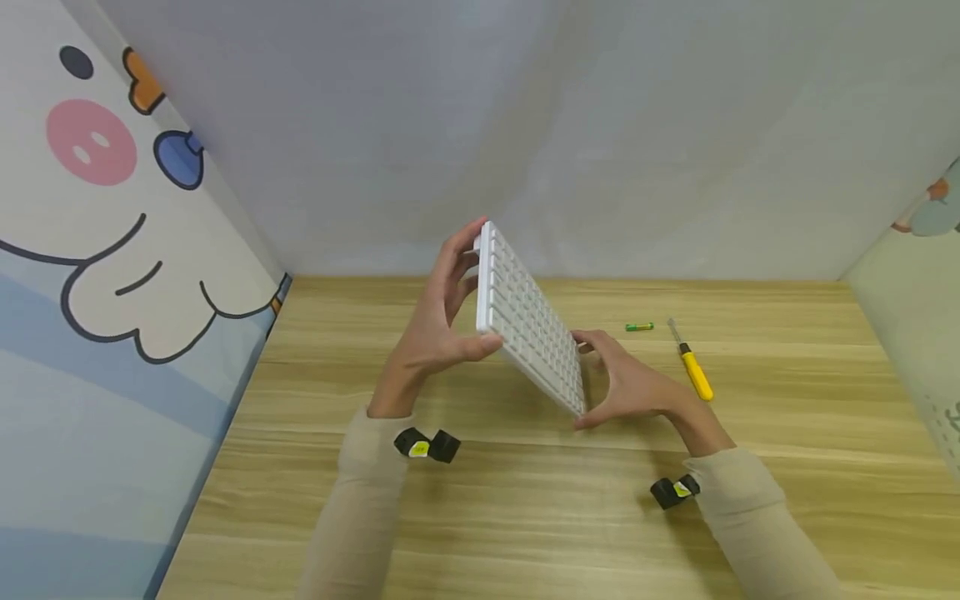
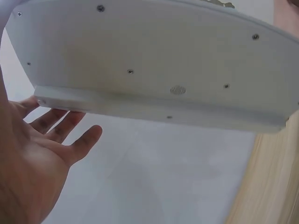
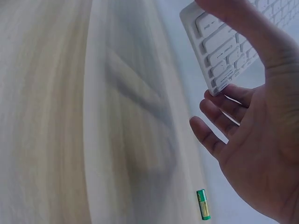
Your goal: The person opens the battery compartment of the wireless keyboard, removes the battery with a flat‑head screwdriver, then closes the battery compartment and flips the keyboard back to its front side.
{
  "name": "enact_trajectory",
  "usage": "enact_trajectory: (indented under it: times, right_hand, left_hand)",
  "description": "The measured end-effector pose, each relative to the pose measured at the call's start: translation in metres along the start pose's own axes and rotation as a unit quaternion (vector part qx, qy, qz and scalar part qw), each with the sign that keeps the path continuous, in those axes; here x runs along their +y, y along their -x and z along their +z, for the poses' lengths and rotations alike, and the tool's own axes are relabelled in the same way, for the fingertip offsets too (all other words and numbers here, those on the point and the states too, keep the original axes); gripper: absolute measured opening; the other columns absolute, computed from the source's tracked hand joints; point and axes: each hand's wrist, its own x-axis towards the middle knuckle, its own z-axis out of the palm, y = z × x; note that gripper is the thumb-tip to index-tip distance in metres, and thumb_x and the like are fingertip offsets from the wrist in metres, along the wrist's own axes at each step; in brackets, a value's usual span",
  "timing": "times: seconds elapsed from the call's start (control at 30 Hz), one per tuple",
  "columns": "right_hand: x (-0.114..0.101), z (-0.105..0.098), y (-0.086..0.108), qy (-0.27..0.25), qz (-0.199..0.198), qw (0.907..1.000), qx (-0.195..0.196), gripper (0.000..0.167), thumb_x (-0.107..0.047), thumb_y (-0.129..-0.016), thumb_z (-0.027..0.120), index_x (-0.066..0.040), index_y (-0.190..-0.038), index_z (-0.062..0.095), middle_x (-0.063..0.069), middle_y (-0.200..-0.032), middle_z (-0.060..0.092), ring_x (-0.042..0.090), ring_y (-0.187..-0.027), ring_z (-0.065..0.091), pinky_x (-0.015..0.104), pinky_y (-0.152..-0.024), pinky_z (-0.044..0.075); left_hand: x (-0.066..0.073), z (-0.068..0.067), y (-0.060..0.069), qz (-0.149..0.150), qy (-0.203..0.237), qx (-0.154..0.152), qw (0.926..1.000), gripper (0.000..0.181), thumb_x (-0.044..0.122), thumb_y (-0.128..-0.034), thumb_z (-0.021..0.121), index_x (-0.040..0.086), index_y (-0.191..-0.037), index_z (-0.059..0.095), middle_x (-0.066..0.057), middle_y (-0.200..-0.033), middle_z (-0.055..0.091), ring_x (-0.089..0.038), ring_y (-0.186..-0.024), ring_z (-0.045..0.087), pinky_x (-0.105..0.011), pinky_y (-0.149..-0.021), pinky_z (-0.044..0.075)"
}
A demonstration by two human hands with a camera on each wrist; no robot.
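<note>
A white keyboard (image 1: pixel 532 321) is held up above the table between both hands, tilted with its left end higher. My left hand (image 1: pixel 442 321) grips the raised end, thumb at the near corner and fingers at the far edge. My right hand (image 1: pixel 626 379) holds the lower end between thumb and fingers. The left wrist view shows the keyboard's underside (image 2: pixel 154 56), with several small screws and a raised ridge along one edge. In the right wrist view the keys (image 3: pixel 229 51) at one end show beside the right fingers.
A green battery (image 1: pixel 640 327) lies on the wooden table (image 1: pixel 525 517) beyond the right hand. To its right is a screwdriver (image 1: pixel 696 371) with a yellow handle. A pale wall (image 1: pixel 562 150) stands behind, and a cartoon-printed panel (image 1: pixel 135 275) borders the left side.
</note>
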Motion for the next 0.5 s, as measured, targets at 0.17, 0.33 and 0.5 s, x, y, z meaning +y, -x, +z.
enact_trajectory:
  times: [0.17, 0.33, 0.5]
  right_hand:
    - [0.0, -0.01, 0.006, 0.014, 0.017, 0.9997, 0.002, 0.128, -0.042, -0.061, 0.098, -0.013, -0.16, 0.023, 0.013, -0.156, 0.035, 0.032, -0.14, 0.039, 0.059, -0.113, 0.044]
    - [0.003, -0.019, 0.013, 0.036, 0.039, 0.9986, 0.004, 0.128, -0.041, -0.061, 0.098, -0.011, -0.161, 0.023, 0.015, -0.16, 0.032, 0.037, -0.142, 0.038, 0.061, -0.113, 0.043]
    - [0.005, -0.025, 0.018, 0.068, 0.051, 0.9963, 0.012, 0.129, -0.041, -0.061, 0.098, -0.01, -0.161, 0.023, 0.015, -0.161, 0.032, 0.041, -0.138, 0.043, 0.062, -0.111, 0.045]
  left_hand:
    - [-0.001, -0.013, 0.005, -0.007, -0.039, -0.01, 0.9992, 0.127, 0.072, -0.066, 0.082, 0.012, -0.161, 0.023, -0.014, -0.156, 0.037, -0.024, -0.14, 0.045, -0.043, -0.123, 0.038]
    - [-0.003, -0.026, 0.011, -0.008, -0.068, -0.022, 0.9974, 0.119, 0.039, -0.0639, 0.092, 0.009, -0.16, 0.028, -0.01, -0.157, 0.038, -0.027, -0.146, 0.04, -0.045, -0.126, 0.034]
    - [-0.007, -0.037, 0.019, -0.032, -0.1, -0.028, 0.9941, 0.117, 0.011, -0.0567, 0.094, 0.014, -0.158, 0.035, -0.005, -0.158, 0.038, -0.02, -0.143, 0.039, -0.055, -0.123, 0.036]
